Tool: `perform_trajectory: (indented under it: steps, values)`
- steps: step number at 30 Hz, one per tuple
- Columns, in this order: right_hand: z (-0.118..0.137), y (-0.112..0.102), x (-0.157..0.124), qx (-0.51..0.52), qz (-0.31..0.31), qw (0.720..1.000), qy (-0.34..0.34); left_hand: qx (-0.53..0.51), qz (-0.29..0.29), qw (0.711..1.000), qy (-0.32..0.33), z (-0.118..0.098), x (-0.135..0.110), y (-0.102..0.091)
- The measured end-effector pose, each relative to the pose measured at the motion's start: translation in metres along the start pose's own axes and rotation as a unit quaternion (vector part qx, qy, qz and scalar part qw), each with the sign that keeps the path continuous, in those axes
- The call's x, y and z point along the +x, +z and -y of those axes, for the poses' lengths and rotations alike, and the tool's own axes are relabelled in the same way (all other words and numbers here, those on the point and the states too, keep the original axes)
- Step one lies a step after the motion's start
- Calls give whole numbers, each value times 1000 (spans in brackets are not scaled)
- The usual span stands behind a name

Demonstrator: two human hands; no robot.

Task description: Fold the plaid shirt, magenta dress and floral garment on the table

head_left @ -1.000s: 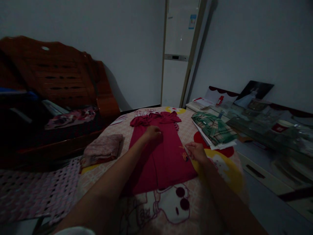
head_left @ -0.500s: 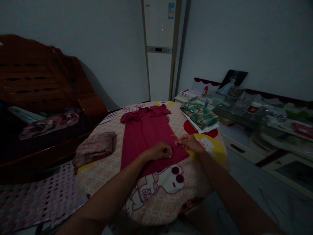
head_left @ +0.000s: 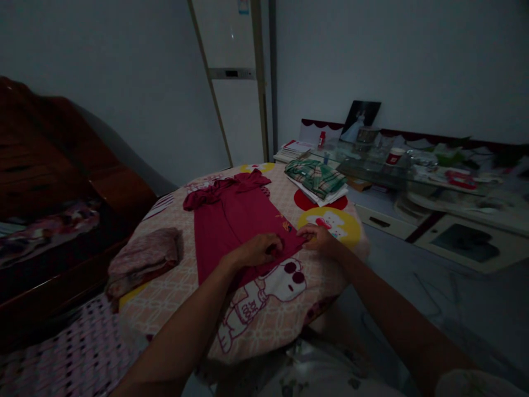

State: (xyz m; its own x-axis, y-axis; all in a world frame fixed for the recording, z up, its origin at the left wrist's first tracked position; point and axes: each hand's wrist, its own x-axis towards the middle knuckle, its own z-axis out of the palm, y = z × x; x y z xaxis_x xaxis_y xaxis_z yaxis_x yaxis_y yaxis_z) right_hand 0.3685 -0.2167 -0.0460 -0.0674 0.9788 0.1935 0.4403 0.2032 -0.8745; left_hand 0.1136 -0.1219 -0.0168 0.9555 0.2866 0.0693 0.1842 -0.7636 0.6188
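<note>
A dark red garment lies spread flat on a pink cartoon-print cover over a round surface. My left hand rests on the garment's near hem, fingers curled and pinching the cloth. My right hand grips the hem's right corner beside a small orange print. Both forearms reach in from the bottom of the view.
A folded pinkish cloth lies left of the garment. A folded green plaid cloth sits on papers at the far right edge. A dark wooden sofa stands left, a cluttered glass low table right, a tall white appliance behind.
My left hand slid from the garment's upper middle down to its near hem. My right hand moved along the right edge to the hem corner. The view swung to the right.
</note>
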Motion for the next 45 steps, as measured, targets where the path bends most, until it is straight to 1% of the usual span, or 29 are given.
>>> perform_trajectory:
  steps: [4, 7, 10, 12, 16, 19, 21, 23, 27, 29, 31, 34, 37, 39, 41, 42, 43, 44, 45]
  values:
    - [0, 10, -1, -93, -27, 993, -72, -35, -25, 999, 18, 2, 4, 1]
    - [-2, 17, 0, -141, -49, 982, -115, -73, -43, 996, 3, 4, 5, 0]
    - [-5, 21, 2, -169, -50, 974, -144, -120, -78, 990, -14, 5, 5, -1]
    - [-7, 24, 3, -187, -47, 969, -155, -155, -125, 979, -32, 6, 5, -3]
    - [-7, 27, 5, -226, -45, 961, -154, -232, -215, 947, -64, 9, 5, -7]
    - [-7, 30, 6, -249, -52, 955, -151, -271, -249, 927, -76, 11, 5, -7]
    - [-9, 31, 6, -257, -67, 952, -151, -283, -241, 925, -79, 10, 5, -8]
    - [-11, 32, 6, -264, -89, 948, -152, -280, -214, 933, -77, 9, 4, -8]
    - [-12, 29, 3, -298, -132, 933, -151, -250, -129, 958, -63, 9, 2, -7]
    - [-12, 28, 2, -318, -127, 926, -159, -239, -80, 966, -57, 11, 1, -3]
    - [-12, 27, 1, -342, -104, 919, -166, -224, -37, 973, -47, 13, 1, 2]
    - [-14, 28, 1, -376, -79, 908, -166, -193, 10, 981, -26, 15, 3, 7]
    - [-14, 28, -2, -378, -72, 905, -181, -190, 55, 980, -15, 14, 3, 6]
    - [-12, 26, -4, -363, -82, 908, -194, -199, 79, 977, -11, 11, 2, 4]
    - [-9, 23, -5, -339, -111, 910, -210, -201, 90, 975, -10, 8, -1, -1]
    - [-6, 22, -4, -324, -130, 911, -218, -200, 84, 976, -13, 7, -2, -4]
    - [-3, 21, -3, -308, -148, 913, -225, -199, 66, 978, -18, 8, -4, -9]
    - [1, 21, 0, -291, -162, 915, -229, -197, 34, 980, -26, 10, -6, -15]
    - [5, 21, 4, -274, -168, 919, -230, -190, -12, 981, -38, 15, -8, -22]
